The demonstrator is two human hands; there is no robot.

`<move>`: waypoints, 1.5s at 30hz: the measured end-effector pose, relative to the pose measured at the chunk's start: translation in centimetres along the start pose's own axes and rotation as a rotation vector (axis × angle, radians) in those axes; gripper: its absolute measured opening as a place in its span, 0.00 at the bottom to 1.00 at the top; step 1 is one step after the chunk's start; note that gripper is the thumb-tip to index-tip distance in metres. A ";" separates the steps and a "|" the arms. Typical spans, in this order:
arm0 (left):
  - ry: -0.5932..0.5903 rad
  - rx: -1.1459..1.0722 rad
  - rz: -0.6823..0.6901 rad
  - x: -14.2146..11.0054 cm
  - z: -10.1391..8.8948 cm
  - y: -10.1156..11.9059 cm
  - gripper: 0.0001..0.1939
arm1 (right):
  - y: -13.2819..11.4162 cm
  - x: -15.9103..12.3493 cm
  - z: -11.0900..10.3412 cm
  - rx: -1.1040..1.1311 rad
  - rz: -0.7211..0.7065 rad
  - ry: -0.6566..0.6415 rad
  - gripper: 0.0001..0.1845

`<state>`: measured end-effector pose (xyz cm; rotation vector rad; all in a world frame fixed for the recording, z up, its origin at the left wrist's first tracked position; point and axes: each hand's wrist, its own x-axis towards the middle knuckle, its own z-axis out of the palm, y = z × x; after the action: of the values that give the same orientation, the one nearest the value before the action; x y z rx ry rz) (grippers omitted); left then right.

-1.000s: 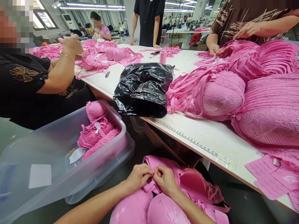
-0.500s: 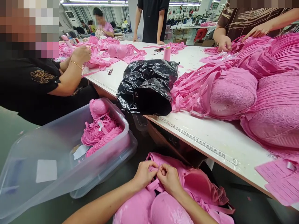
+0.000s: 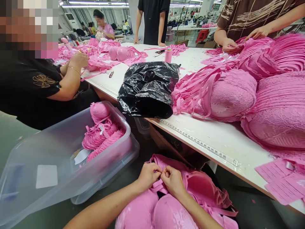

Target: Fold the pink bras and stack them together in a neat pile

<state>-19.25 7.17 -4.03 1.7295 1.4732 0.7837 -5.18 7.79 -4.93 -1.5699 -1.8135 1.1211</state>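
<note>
Fingertip to fingertip, a worker's left hand [image 3: 149, 175] and right hand [image 3: 173, 181] meet in narrow pinches at the pink bras [image 3: 137, 211] gathered against the body below the table edge; the exact bit of fabric between the fingers is hidden. The grip looks slight — a small slip could let the strap get away — while loose straps at the right of the bundle might tangle or drag the heap toward the floor. At far left, a clear plastic tub [image 3: 23, 159] holds more bras [image 3: 105, 136] beside a black-clad co-worker [image 3: 23, 92]. A black plastic bag [image 3: 147, 86] gapes on the white table [image 3: 209, 133], a measuring tape [image 3: 194, 138] along its edge, and stacked bras [image 3: 281, 111] crowd the right, near a co-worker in brown [image 3: 238, 19]. Strip lights [image 3: 95, 5] cross the workroom behind.
</note>
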 end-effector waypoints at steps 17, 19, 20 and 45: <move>0.072 -0.287 -0.432 1.2 0.8 0.3 0.07 | -0.3 0.0 -0.3 -0.135 -0.059 0.034 0.07; 0.046 -0.343 -0.445 1.0 0.5 0.2 0.07 | -0.3 0.0 -0.4 -0.142 -0.063 0.026 0.07; 0.021 -0.378 -0.451 0.7 0.3 0.0 0.07 | -0.3 -0.1 -0.4 -0.143 -0.067 0.018 0.07; 0.055 -0.748 -0.574 0.4 0.3 0.8 0.08 | -5.5 1.6 -7.3 -0.579 -0.188 -0.411 0.11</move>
<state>-18.48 7.47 -3.53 0.6896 1.3605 0.9032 -2.85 11.27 3.34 -1.4805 -2.6843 0.9236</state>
